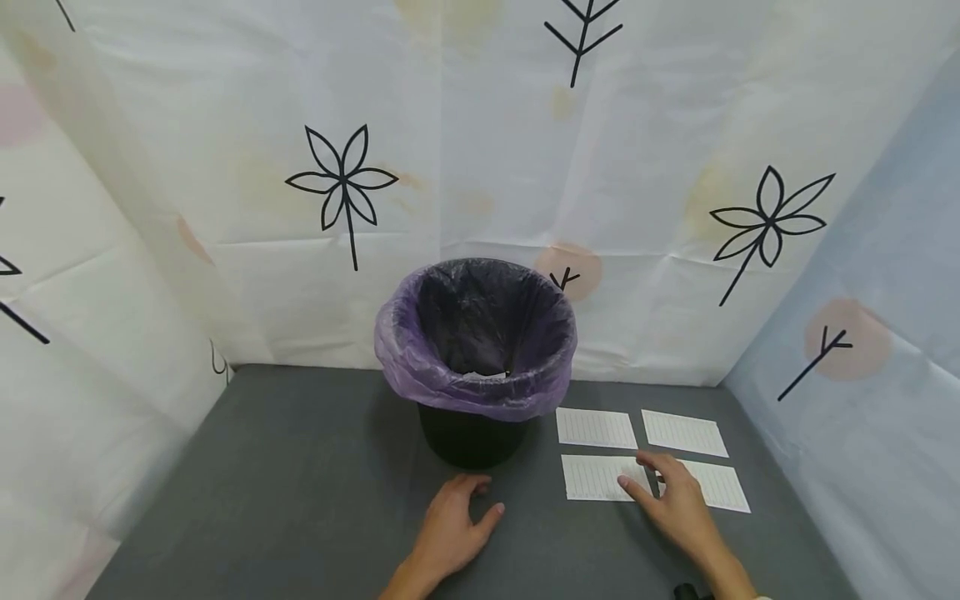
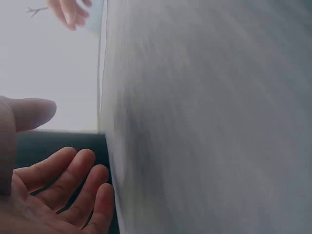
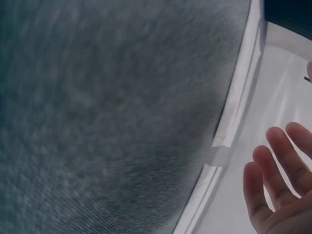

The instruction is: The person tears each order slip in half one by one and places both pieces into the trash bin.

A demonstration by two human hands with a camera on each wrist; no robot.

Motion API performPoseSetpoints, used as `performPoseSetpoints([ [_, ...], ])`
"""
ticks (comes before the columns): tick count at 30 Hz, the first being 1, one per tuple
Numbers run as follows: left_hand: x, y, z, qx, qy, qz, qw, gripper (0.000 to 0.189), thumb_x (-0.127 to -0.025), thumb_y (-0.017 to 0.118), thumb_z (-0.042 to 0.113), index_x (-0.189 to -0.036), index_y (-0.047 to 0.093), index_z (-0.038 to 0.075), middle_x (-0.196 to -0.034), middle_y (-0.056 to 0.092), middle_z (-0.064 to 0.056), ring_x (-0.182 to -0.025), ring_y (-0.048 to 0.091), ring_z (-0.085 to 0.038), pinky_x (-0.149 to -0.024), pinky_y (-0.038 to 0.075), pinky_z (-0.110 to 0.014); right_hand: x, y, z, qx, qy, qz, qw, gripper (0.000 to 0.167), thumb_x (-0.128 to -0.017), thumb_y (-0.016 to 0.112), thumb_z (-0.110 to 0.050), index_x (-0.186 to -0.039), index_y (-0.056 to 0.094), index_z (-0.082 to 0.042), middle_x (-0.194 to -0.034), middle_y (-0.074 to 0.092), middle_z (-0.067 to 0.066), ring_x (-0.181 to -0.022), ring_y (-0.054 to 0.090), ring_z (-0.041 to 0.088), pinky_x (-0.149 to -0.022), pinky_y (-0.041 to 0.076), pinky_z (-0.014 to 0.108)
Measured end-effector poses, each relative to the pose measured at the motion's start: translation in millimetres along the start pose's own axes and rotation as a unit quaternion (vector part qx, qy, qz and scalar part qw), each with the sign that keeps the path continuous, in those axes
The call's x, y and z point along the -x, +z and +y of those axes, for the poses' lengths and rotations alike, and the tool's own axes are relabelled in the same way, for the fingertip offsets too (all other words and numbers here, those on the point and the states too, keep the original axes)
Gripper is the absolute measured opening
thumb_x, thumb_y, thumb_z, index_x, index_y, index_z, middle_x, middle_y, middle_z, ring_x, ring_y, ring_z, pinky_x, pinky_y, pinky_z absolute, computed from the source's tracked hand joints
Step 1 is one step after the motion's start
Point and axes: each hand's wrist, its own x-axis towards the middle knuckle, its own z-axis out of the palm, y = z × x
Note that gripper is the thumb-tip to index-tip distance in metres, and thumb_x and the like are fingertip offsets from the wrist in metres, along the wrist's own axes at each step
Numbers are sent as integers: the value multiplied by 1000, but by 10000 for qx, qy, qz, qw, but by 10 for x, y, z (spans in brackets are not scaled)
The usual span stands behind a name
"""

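Observation:
In the head view my left hand (image 1: 452,527) is at the grey table, just in front of a black bin (image 1: 472,437) lined with a purple plastic bag (image 1: 397,350). Its fingers are relaxed and it holds nothing; the left wrist view shows the same bent, spread fingers (image 2: 73,183). My right hand (image 1: 677,504) hovers over the lined white cards, covering part of the front-left card (image 1: 596,477) and the front-right card (image 1: 720,486). No object is between its loose fingers (image 3: 282,170). Behind these lie a back-left card (image 1: 595,427) and a back-right card (image 1: 682,432).
Something white, perhaps paper, lies inside the bin (image 1: 486,376). Pale cloth walls (image 1: 262,208) with drawn leaves enclose the grey table (image 1: 285,483) at the back and sides. A small black object (image 1: 685,592) sits beside the right wrist at the bottom edge.

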Motion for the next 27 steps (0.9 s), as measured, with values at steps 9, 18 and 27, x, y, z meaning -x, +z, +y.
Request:
performPoseSetpoints([
  [9,-205,306,189,-581,630,-257,9960,42,-89,76,33,-120,68,6,-104,67,0,-101,62,-21,-86,51,-39,-66,46,132,164,367,-762,9963,62,-79,87,-34,-121,66,7,-117,62,26,-113,56,49,-93,43,65],
  [18,-470,544,471,-866,247,-909,9918,54,-91,75,37,-134,62,7,-120,61,-10,-120,57,-33,-101,47,-48,-87,28,192,338,412,-1043,9931,73,-71,92,-36,-122,65,9,-116,59,26,-110,54,48,-90,43,64],
  [27,-683,904,694,-1813,111,-1146,9767,69,-87,77,47,-144,56,13,-116,50,-7,-109,48,-25,-93,45,-41,-83,42,212,628,419,-1427,9869,82,-70,93,-37,-125,61,15,-118,56,27,-109,51,46,-89,41,64],
])
